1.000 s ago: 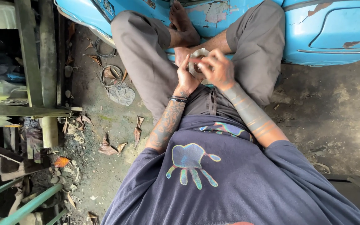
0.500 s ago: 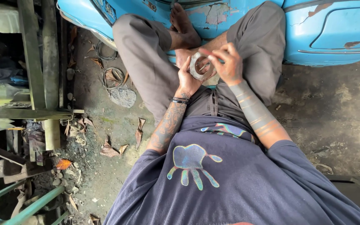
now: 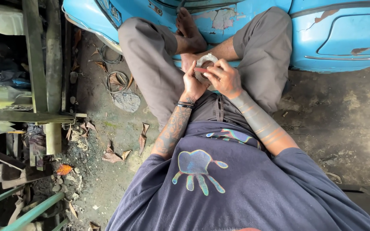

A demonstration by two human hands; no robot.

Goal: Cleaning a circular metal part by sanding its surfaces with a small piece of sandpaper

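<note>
I sit cross-legged on the ground in grey trousers and a dark blue shirt. My left hand holds a round, pale grey metal ring-shaped part above my lap, gripping its lower left side. My right hand is closed at the part's right side and pinches a thin red stick-like piece that lies across the ring's face. My bare feet rest just beyond the part, against the blue car body.
A blue car panel with peeling paint spans the top. Wooden beams and clutter stand at left. Coiled wire, a flat stone and dry leaves lie on the dirt at left. A green metal frame is at bottom left.
Both hands have turned the ring-shaped part so its open face shows, and the red piece now lies across it. My arms and legs stay in place.
</note>
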